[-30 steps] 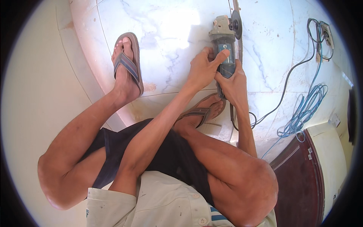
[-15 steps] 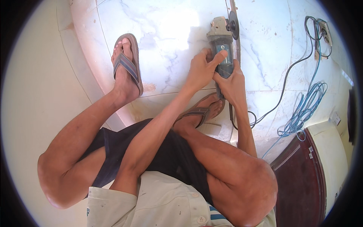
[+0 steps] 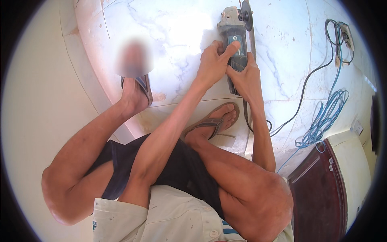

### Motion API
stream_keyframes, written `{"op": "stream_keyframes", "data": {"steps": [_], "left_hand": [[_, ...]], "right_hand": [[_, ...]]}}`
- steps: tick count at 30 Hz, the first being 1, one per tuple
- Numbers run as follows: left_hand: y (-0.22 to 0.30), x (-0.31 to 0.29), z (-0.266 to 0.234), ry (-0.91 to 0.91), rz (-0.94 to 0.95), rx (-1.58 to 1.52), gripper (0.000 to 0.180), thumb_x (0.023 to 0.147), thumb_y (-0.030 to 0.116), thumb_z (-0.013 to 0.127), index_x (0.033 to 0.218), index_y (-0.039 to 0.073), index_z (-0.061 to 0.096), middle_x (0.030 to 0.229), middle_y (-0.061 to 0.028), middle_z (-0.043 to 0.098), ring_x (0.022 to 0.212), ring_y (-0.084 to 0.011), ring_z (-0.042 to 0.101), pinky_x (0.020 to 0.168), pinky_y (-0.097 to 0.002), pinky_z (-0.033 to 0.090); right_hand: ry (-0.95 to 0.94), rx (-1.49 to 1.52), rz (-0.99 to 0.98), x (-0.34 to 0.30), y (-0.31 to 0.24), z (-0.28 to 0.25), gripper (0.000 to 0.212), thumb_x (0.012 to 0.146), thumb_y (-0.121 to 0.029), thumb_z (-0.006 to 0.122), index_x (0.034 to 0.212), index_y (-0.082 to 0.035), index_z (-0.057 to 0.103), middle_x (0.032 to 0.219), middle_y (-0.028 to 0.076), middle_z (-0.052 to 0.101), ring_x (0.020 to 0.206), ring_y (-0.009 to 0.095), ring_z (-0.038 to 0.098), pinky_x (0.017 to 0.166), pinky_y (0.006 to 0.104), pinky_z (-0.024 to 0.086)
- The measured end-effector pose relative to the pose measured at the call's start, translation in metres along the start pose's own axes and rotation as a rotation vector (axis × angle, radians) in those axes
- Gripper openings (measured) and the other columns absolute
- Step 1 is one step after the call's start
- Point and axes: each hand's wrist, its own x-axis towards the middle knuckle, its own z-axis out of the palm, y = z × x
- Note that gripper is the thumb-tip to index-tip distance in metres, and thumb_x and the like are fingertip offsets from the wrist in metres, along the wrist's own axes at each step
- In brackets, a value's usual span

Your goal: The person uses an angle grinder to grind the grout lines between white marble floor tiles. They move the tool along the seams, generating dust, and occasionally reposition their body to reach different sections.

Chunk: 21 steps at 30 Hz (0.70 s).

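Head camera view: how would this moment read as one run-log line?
left hand: gripping grey-black angle grinder | right hand: gripping it nearer the rear | dark round disc: at the grinder's front right

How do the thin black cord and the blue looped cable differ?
The thin black cord sweeps mostly in a loose curve; the blue looped cable is largely bundled. The black cord joins the dark-bodied, metal-headed angle grinder; the blue cable's bundle lies apart from it. Both lead toward the beige rectangular socket.
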Motion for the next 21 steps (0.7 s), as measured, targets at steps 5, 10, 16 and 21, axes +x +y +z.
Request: {"op": "stream_keyframes", "data": {"steps": [5, 10, 16, 21], "left_hand": [[0.0, 0.007, -0.002, 0.002, -0.007, -0.012, 0.077, 0.106, 0.054, 0.074, 0.137, -0.015, 0.064, 0.123, -0.0219, 0.076, 0.113, -0.0222, 0.073, 0.102, -0.0353, 0.057], [0.005, -0.003, 0.0, 0.007, -0.06, 0.045, 0.078, 0.106, 0.054, 0.075, 0.137, -0.016, 0.063, 0.123, -0.0221, 0.076, 0.113, -0.0218, 0.073, 0.101, -0.0351, 0.057], [0.006, 0.002, -0.001, -0.019, -0.055, 0.027, 0.082, 0.105, 0.057, 0.075, 0.139, -0.016, 0.062, 0.124, -0.0224, 0.075, 0.114, -0.0224, 0.073, 0.102, -0.0358, 0.057], [0.007, 0.014, -0.003, 0.008, -0.009, 0.052, 0.084, 0.105, 0.059, 0.075, 0.139, -0.017, 0.062, 0.123, -0.0223, 0.075, 0.115, -0.0231, 0.073, 0.103, -0.0346, 0.056]], "right_hand": [[-0.015, -0.011, -0.001, 0.005, -0.007, -0.001, 0.074, 0.085, -0.037, 0.091, 0.13, 0.014, 0.061, 0.107, 0.029, 0.079, 0.098, 0.036, 0.081, 0.085, 0.0436, 0.063], [-0.007, 0.025, -0.007, -0.004, 0.002, 0.0, 0.074, 0.084, -0.037, 0.091, 0.13, 0.014, 0.062, 0.108, 0.028, 0.079, 0.099, 0.035, 0.081, 0.085, 0.043, 0.063], [-0.005, 0.022, -0.029, 0.005, 0.005, 0.0, 0.077, 0.084, -0.039, 0.091, 0.13, 0.014, 0.061, 0.106, 0.027, 0.079, 0.096, 0.034, 0.08, 0.084, 0.0433, 0.063], [0.0, 0.011, -0.041, 0.014, 0.0, -0.001, 0.079, 0.082, -0.041, 0.091, 0.128, 0.017, 0.06, 0.103, 0.028, 0.078, 0.094, 0.034, 0.079, 0.082, 0.0432, 0.063]]}}
